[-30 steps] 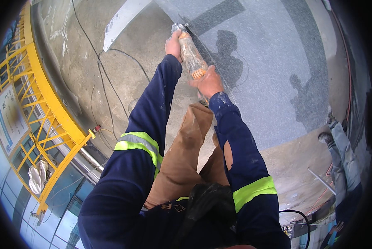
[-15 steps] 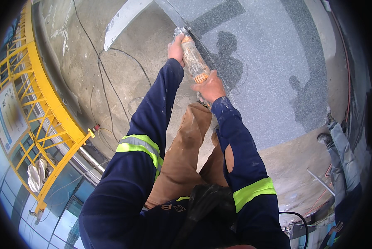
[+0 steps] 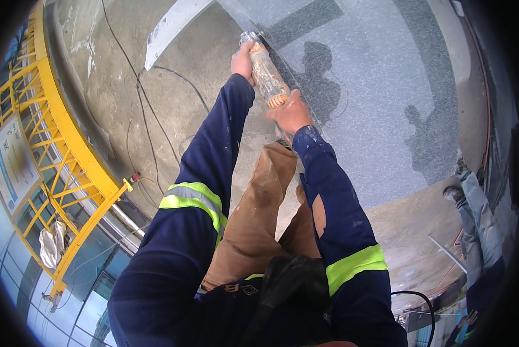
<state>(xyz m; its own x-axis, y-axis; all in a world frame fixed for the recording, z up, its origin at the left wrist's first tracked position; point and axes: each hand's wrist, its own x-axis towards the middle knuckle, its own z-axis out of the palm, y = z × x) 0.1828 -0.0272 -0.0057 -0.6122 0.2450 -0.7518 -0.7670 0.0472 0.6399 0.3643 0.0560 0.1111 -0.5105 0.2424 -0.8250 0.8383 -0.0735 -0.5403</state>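
My left hand (image 3: 242,61) is closed around the front end of a dusty orange power tool (image 3: 266,75), at its upper end in the picture. My right hand (image 3: 292,113) grips the rear part, just below the orange vented section, with fingers wrapped round it. The tool lies along the near-left edge of a speckled grey stone slab (image 3: 381,87), where a thin dark line runs alongside it. Whether it touches the slab, and its working part, I cannot make out clearly. My brown trouser legs (image 3: 253,214) are below the tool.
Concrete floor (image 3: 97,69), white strip (image 3: 167,32) and black cables (image 3: 146,104) lie leftward. A yellow railing (image 3: 100,173) with a sign and glass facade below curves along the left. Another person's grey trouser legs (image 3: 479,231) show at the right, near a metal rod (image 3: 447,253).
Both my hands and the tool shifted slightly down and right half a second ago, and have moved back up and left since. The grip is unchanged.
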